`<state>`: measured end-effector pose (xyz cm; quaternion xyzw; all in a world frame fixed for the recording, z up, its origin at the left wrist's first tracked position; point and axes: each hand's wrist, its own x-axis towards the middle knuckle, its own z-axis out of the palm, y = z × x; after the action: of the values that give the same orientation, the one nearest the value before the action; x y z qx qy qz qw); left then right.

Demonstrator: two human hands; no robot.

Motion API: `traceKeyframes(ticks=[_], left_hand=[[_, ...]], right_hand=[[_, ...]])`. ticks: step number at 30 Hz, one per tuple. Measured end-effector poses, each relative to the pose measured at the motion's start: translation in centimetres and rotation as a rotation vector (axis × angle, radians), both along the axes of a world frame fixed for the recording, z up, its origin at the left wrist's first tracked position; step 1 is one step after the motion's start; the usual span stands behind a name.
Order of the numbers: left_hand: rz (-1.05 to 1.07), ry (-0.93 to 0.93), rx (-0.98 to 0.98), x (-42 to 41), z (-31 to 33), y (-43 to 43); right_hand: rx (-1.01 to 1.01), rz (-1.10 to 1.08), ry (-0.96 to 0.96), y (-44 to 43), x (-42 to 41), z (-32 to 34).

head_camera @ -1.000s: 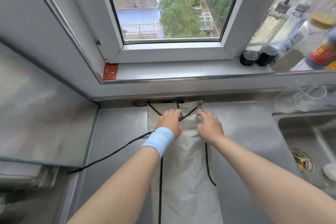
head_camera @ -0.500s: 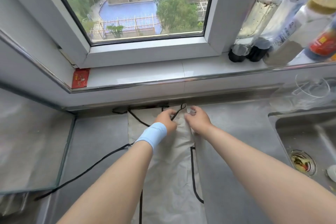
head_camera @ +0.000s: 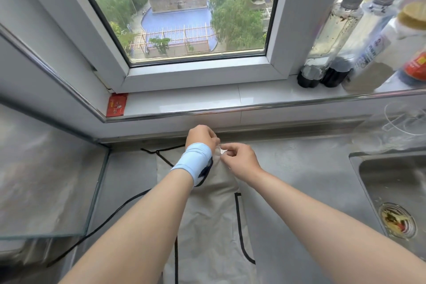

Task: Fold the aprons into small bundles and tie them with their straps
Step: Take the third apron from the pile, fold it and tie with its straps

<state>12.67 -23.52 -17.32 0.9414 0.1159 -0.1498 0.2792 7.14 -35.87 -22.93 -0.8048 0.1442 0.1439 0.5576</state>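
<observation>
While the beige apron (head_camera: 207, 214) lies lengthwise on the steel counter (head_camera: 299, 180), the left hand (head_camera: 201, 136) and the right hand (head_camera: 239, 159), close together, pinch its raised far end near the wall; its black strap (head_camera: 110, 221) trails off leftward.

Top edge of pale grey, black-trimmed fabric apron (head_camera: 207, 226): concealed behind left hand (head_camera: 201, 137), light blue elastic wristband (head_camera: 193, 166) and right hand (head_camera: 241, 160). Left-hand grasp: faces away, not determinable. Apron lower end: cut off at bottom edge. Thin black strap (head_camera: 101, 223): partly hidden behind left forearm. Tall clear glass bottles (head_camera: 334, 30) and stainless steel sink basin (head_camera: 391, 191): cropped at right. Print on flat red packet (head_camera: 117, 105): too small to read.
</observation>
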Motion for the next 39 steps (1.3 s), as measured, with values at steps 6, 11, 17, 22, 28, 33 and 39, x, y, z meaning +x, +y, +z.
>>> traceKeyframes(ticks=[6,11,17,22,28,33,39], left_hand=[[0.179,-0.092,-0.365,-0.1,0.5,1.2],[0.073,-0.571,-0.172,-2.6,-0.1,1.2],[-0.472,-0.607,0.253,-9.8,-6.7,3.0],[-0.524,-0.158,0.515,-13.9,-10.5,8.4],[-0.409,-0.122,0.497,-19.0,-12.7,11.7],[-0.244,-0.073,0.438,-21.7,-13.3,13.3],[-0.191,-0.049,0.413,-22.0,-12.3,12.6]], right_hand=[[-0.031,0.066,-0.033,0.6,-0.6,0.3],[-0.185,0.015,-0.043,0.5,0.0,0.6],[-0.487,0.116,-0.122,1.2,0.6,0.0],[-0.910,0.588,-0.392,2.2,1.6,-1.7],[-1.200,0.733,-0.333,4.3,1.4,-3.8],[-1.297,0.712,-0.409,5.0,1.0,-5.3],[-0.916,0.730,-0.330,7.8,-4.0,-5.7]])
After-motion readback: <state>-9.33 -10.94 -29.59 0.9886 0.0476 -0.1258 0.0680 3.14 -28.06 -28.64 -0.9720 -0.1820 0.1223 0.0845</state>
